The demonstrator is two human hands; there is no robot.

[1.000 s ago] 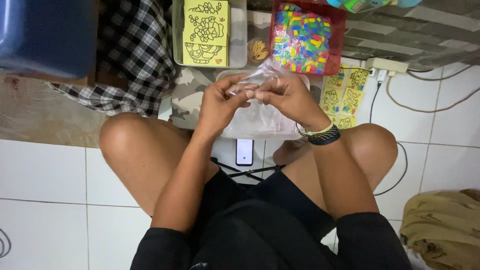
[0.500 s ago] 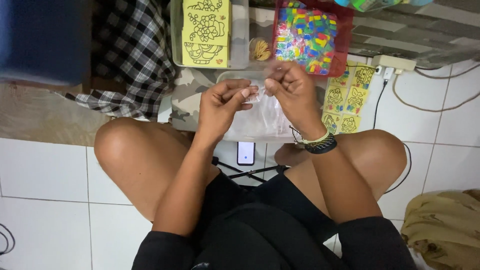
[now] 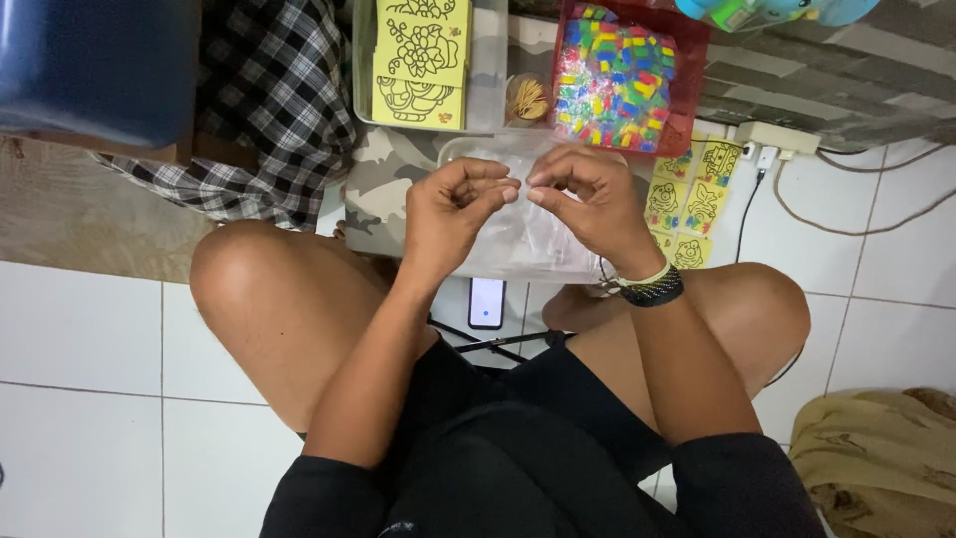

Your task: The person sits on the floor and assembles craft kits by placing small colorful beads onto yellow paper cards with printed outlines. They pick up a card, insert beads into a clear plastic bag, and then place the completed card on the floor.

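clear plastic bag [image 3: 523, 234]: thin, see-through, held up between the left hand [image 3: 450, 211] and the right hand [image 3: 588, 194], pinched at its top edge by the fingers [image 3: 506, 191] of both.
red tray [image 3: 687, 95]: beyond the hands, packed with small sachets in many colours.
yellow cards [image 3: 420, 55]: black line drawings, stacked in a clear box.
phone screen [image 3: 486, 301]: lit pale, on the floor between the knees.
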